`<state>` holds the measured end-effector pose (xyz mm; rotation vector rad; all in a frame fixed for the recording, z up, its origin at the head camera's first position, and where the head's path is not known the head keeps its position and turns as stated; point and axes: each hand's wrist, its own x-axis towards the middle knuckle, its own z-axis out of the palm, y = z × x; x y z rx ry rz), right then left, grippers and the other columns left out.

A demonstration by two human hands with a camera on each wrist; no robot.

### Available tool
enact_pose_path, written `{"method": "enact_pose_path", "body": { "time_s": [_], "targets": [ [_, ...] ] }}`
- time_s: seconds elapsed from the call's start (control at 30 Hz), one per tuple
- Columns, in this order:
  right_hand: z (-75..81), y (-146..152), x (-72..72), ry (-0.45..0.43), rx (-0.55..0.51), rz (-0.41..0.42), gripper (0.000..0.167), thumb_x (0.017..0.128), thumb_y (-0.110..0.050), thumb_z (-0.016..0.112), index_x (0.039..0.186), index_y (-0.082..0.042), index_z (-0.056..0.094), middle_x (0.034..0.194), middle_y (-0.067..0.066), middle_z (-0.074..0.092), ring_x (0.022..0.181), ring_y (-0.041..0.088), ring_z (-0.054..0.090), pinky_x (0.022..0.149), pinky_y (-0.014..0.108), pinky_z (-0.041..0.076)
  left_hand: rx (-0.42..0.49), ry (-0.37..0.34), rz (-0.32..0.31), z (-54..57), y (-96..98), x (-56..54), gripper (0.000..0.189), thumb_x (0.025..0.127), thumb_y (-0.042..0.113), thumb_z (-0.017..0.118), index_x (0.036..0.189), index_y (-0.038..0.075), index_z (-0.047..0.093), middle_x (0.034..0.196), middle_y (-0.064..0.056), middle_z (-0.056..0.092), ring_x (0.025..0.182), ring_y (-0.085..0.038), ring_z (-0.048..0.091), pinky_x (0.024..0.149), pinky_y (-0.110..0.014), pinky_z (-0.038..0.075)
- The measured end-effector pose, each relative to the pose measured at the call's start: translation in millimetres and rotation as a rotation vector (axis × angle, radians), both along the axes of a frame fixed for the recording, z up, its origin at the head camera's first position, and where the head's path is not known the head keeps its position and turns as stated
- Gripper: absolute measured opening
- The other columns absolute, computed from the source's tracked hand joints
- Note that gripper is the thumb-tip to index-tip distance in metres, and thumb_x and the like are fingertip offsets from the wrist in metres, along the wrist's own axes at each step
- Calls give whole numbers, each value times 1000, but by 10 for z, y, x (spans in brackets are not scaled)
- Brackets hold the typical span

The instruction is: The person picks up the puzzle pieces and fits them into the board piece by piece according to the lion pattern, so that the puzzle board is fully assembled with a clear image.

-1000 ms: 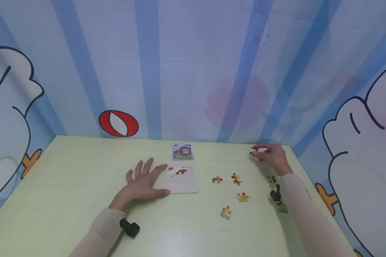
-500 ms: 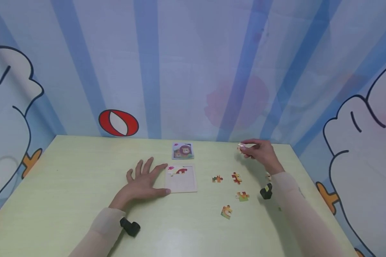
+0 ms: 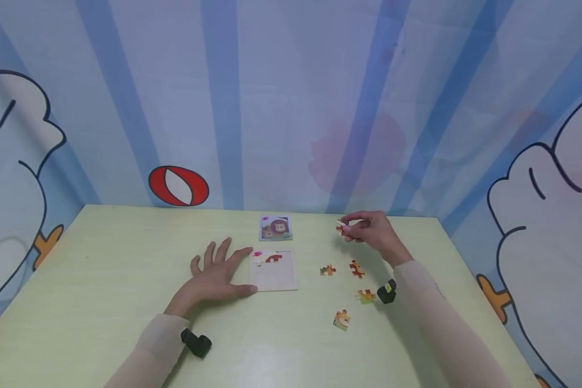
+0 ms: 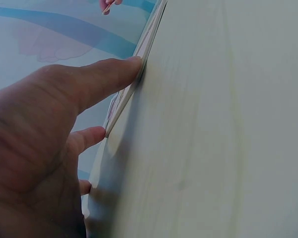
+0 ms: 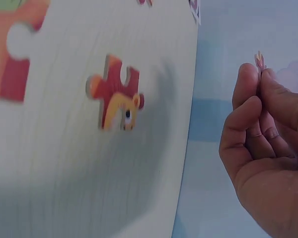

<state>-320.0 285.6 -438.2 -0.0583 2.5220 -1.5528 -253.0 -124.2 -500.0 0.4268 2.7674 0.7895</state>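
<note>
My right hand (image 3: 373,231) pinches a puzzle piece (image 3: 340,228), now farther from the table's (image 3: 140,248) right edge, so nearer the tray (image 3: 274,277) my spread left hand (image 3: 216,280) touches.

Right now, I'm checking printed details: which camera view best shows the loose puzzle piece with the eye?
The right wrist view: the puzzle piece appears large there, its eye and outline plain. The head view shows it tiny; the left wrist view doesn't show it.

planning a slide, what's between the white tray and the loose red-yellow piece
In the head view, an orange-green puzzle piece lies between the tray and the red-yellow piece.
</note>
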Motion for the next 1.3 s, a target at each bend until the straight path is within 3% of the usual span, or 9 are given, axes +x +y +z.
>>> {"method": "enact_pose_path", "body": {
  "time_s": [0.23,0.57,0.8,1.03,1.3],
  "targets": [
    [-30,-208,31,0,-39,55,34,102,-14,75,135,-7,74,97,13,84,93,30,82,96,49,64,16,0,-6,5,-22,2,99,83,68,77,166,33,37,180,-23,5,162,-59,-6,118,-88,-3],
    [-55,-526,63,-52,-110,105,33,100,-10,76,132,-6,75,102,17,83,89,30,80,97,51,64,1,-7,2,31,-13,7,97,86,60,77,168,30,35,181,-23,4,163,-57,-6,120,-86,-3],
    [-128,-717,60,-73,-66,135,31,97,-18,81,126,-9,77,98,19,84,85,26,81,85,41,65,-19,-18,-4,84,-19,22,96,87,60,76,168,29,35,181,-23,4,163,-57,-6,120,-87,-2],
    [-201,-860,64,-86,-75,179,24,97,-14,81,118,-5,78,92,13,84,72,20,78,76,35,67,11,-4,5,23,-11,-1,96,86,58,78,167,29,36,181,-23,4,163,-57,-7,121,-85,-4],
    [-283,-991,69,-134,-57,209,20,96,-13,81,115,-6,80,81,9,81,62,15,72,64,27,60,21,-8,-15,63,-11,23,97,86,63,77,167,27,37,180,-25,5,162,-59,-7,119,-87,-2]
  ]
}}
